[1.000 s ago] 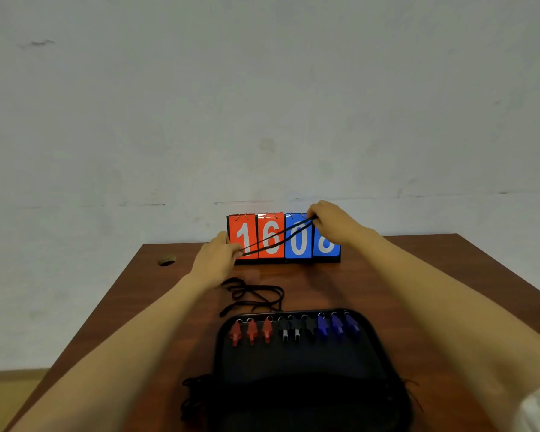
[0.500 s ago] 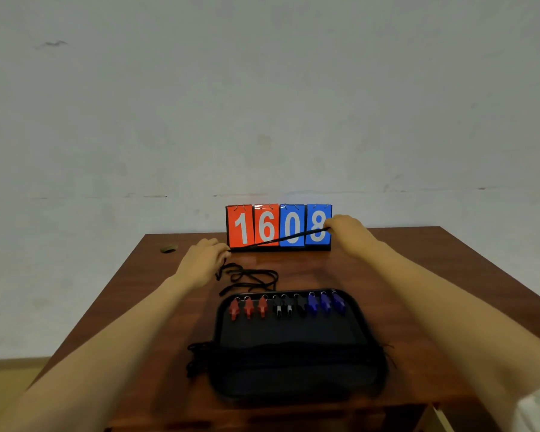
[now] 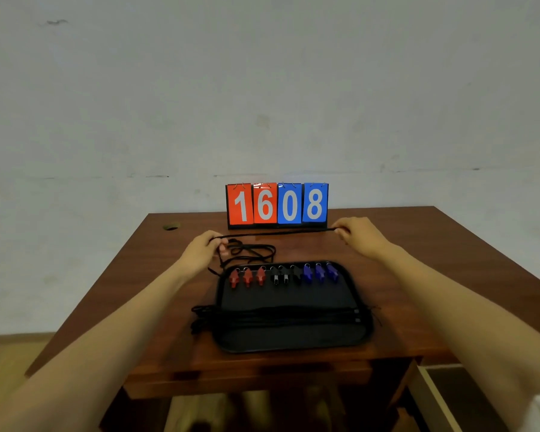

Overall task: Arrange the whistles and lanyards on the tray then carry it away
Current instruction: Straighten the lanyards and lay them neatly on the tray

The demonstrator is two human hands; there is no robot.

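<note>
Over the last second I drew the two ends apart: the lanyard [image 3: 278, 233], which had slanted up across the scoreboard [image 3: 277, 204], was now pulled straight and nearly level, low in front of its base and behind the tray [image 3: 368, 328]. My left grip [image 3: 205, 251] pinched one end just beside the loose lanyards [image 3: 253, 254] heaped on the surface [image 3: 156, 244]; my right grip [image 3: 360, 238] pinched the other end. The whistles [image 3: 281, 275] sat in a row along the tray's far edge, red, black, blue, with laid cords [image 3: 281, 316] stretched across its near half. I judged this one ready to join them, and the heap meant more work before carrying
</note>
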